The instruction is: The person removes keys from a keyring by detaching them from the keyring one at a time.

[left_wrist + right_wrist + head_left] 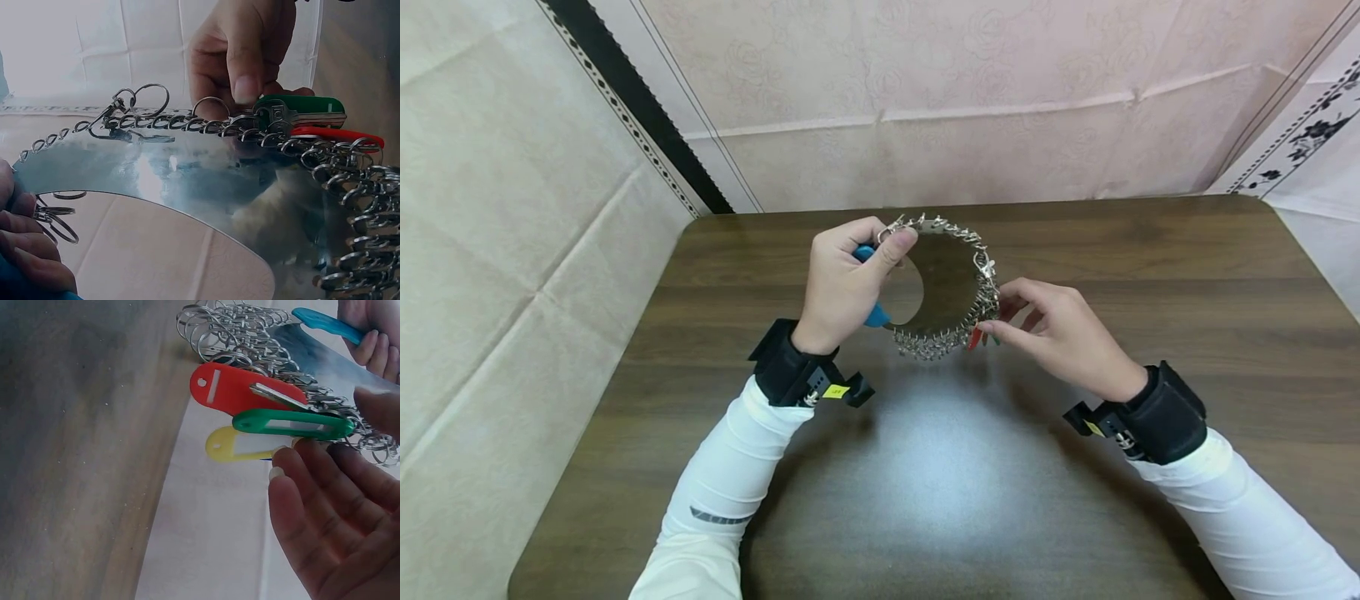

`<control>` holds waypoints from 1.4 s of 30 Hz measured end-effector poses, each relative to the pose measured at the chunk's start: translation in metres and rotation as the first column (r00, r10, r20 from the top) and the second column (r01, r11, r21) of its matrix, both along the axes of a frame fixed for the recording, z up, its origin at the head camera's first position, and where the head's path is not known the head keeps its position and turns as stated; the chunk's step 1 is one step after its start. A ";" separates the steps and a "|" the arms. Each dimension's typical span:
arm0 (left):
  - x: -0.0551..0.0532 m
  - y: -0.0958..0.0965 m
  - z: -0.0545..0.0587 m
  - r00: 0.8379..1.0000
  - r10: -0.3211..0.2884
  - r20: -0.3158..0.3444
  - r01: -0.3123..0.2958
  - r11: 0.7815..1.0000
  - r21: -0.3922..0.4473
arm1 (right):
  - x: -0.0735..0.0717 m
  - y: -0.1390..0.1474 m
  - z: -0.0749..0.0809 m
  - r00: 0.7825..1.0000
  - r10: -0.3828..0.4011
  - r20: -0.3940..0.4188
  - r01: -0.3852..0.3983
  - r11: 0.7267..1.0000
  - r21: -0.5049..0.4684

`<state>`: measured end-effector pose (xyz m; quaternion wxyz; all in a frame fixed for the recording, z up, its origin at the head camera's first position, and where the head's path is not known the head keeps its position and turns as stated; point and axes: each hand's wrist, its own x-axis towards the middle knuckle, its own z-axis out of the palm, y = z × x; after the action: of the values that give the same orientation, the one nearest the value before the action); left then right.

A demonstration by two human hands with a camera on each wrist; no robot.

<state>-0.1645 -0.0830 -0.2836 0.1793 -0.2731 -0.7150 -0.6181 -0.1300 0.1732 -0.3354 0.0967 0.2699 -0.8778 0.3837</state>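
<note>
A mirror-like metal plate (951, 283), cut out near the left hand, carries a dense row of metal clips and key rings (936, 342) along its curved edge. My left hand (846, 283) grips its left side by a blue handle (325, 322), thumb over the edge, holding it tilted above the table. At the right edge my right hand (1052, 333) pinches the ring end of a green key tag (294, 424) between thumb and fingers. Beside that hang a red key tag (231, 387), a silver key (281, 397) and a yellow key tag (240, 445).
Under both hands lies a brown wooden table (962, 500) with rounded far corners. A pale patterned cloth (962, 100) hangs behind its far edge, and another light cloth (512, 292) covers the left side. Black straps with cameras wrap both wrists.
</note>
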 end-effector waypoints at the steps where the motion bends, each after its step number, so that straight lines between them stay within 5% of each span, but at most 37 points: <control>1: 0.000 0.000 0.000 1.000 -0.003 -0.001 0.003 1.000 0.000 | 0.000 0.000 -0.001 1.000 -0.004 -0.001 0.004 1.000 0.004; 19: -0.002 0.000 0.000 1.000 -0.009 0.018 0.010 1.000 -0.024 | -0.002 0.010 0.005 1.000 -0.014 -0.001 0.014 0.996 -0.089; 33: -0.004 0.000 -0.004 1.000 0.003 0.002 -0.003 1.000 -0.028 | 0.000 0.017 0.011 0.985 0.017 0.172 0.021 0.976 -0.216; 42: -0.004 -0.001 -0.004 1.000 0.009 -0.009 -0.009 1.000 -0.010 | 0.001 0.018 0.015 0.976 0.054 0.209 0.005 0.962 -0.272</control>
<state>-0.1682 -0.0841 -0.2875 0.1839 -0.2733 -0.7184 -0.6127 -0.1294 0.1913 -0.3201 0.0324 0.2221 -0.8188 0.5284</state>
